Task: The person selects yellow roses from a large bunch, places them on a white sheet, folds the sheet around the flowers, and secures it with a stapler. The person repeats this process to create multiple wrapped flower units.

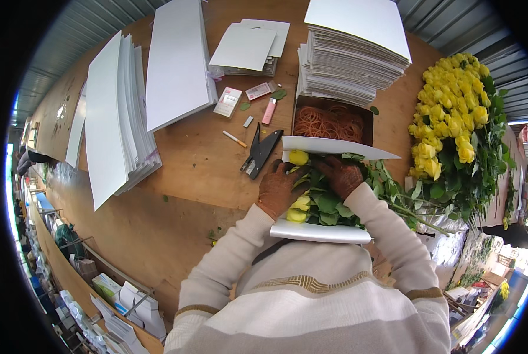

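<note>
Yellow roses point(300, 202) with green leaves lie sideways on a white sheet point(320, 232), whose near and far edges stand up around them. My left hand point(280, 189), in a brown-stained glove, rests at the rose heads, fingers spread over the blooms. Gloved likewise, my right hand point(342, 176) presses on the leaves and stems just behind the heads; its fingertips are partly hidden among them. Stems run out to the right. Beyond the sheet, a box of orange rubber bands point(330, 124) stands at the foot of a stack of white cardboard sheets point(352, 57). A black stapler point(262, 152) lies left of it.
More white sheets point(109, 119) stand in stacks at the left. Near the stapler lie a pink lighter point(269, 111), a cigarette point(235, 139), cigarette packs point(227, 102) and a small grey block point(248, 121). A large heap of yellow roses point(450, 115) fills the right side.
</note>
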Action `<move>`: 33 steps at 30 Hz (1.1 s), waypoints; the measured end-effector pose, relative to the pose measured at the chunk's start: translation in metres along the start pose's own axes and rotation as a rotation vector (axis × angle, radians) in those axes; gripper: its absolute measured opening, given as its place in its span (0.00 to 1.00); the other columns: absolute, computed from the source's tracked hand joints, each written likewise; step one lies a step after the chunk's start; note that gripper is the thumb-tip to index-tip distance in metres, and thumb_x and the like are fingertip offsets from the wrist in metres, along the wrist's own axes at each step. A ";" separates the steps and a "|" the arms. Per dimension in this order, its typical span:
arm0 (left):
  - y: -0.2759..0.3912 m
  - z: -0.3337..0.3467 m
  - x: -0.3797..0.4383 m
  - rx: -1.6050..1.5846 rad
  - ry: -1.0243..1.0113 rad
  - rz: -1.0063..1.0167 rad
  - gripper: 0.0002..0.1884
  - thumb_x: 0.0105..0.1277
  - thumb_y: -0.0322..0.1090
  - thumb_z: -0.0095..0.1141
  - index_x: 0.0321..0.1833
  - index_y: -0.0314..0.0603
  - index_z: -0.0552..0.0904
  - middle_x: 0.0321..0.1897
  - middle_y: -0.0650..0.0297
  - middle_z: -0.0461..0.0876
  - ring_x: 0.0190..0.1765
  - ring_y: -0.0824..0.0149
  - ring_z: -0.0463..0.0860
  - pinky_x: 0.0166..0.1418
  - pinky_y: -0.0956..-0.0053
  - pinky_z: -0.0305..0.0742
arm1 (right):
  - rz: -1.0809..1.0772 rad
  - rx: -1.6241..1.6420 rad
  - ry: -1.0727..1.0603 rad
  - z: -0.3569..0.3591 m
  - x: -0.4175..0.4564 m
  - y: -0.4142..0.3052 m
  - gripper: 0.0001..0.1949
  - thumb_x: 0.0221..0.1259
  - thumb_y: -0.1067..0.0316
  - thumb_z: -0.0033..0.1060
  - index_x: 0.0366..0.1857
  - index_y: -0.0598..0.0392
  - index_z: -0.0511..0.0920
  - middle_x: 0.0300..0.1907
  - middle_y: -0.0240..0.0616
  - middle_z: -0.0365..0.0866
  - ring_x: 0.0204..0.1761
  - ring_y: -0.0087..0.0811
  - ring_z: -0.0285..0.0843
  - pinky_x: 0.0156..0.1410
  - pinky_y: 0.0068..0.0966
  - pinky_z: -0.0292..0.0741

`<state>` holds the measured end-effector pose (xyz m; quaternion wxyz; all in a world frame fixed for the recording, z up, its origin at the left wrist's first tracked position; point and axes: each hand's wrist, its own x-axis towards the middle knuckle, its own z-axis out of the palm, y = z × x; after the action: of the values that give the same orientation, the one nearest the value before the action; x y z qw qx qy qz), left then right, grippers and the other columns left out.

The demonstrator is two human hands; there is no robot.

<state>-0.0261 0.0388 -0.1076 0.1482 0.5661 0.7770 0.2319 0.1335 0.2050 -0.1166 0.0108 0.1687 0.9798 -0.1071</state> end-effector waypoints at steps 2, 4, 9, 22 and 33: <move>-0.002 0.002 -0.001 -0.028 0.048 0.009 0.27 0.63 0.50 0.69 0.66 0.65 0.83 0.55 0.52 0.81 0.60 0.49 0.77 0.61 0.56 0.77 | 0.057 -0.012 -0.078 -0.001 0.004 -0.002 0.31 0.61 0.72 0.57 0.69 0.28 0.75 0.60 0.37 0.77 0.41 0.47 0.89 0.42 0.46 0.87; 0.001 -0.001 -0.001 -0.043 0.072 0.011 0.28 0.63 0.51 0.69 0.68 0.67 0.82 0.56 0.53 0.81 0.61 0.49 0.76 0.62 0.56 0.78 | 0.083 -0.024 -0.094 0.002 0.003 -0.003 0.30 0.63 0.71 0.56 0.70 0.29 0.74 0.62 0.38 0.77 0.42 0.47 0.89 0.43 0.46 0.87; 0.004 -0.004 -0.003 -0.068 0.085 -0.033 0.32 0.61 0.46 0.72 0.70 0.63 0.80 0.54 0.52 0.82 0.60 0.47 0.78 0.65 0.54 0.75 | 0.104 -0.041 -0.067 0.007 0.003 -0.005 0.26 0.67 0.68 0.53 0.68 0.31 0.77 0.65 0.39 0.77 0.40 0.49 0.90 0.44 0.46 0.87; -0.018 -0.006 -0.009 -0.208 -0.006 -0.081 0.38 0.60 0.51 0.73 0.75 0.60 0.76 0.67 0.46 0.74 0.69 0.44 0.74 0.73 0.54 0.72 | -0.075 0.347 0.298 -0.175 -0.068 -0.048 0.27 0.57 0.65 0.74 0.64 0.50 0.80 0.59 0.49 0.80 0.60 0.50 0.81 0.66 0.46 0.78; -0.193 -0.152 0.036 0.459 0.294 -0.165 0.57 0.50 0.59 0.78 0.81 0.47 0.62 0.77 0.44 0.64 0.79 0.42 0.62 0.79 0.53 0.64 | 0.150 0.229 0.149 -0.097 -0.121 -0.114 0.23 0.60 0.59 0.72 0.60 0.51 0.83 0.55 0.48 0.84 0.58 0.49 0.82 0.72 0.47 0.71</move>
<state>-0.2689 -0.0052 -0.0791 -0.0798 0.4799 0.8659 0.1165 0.2106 0.0810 0.0083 -0.0731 0.2491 0.9439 -0.2039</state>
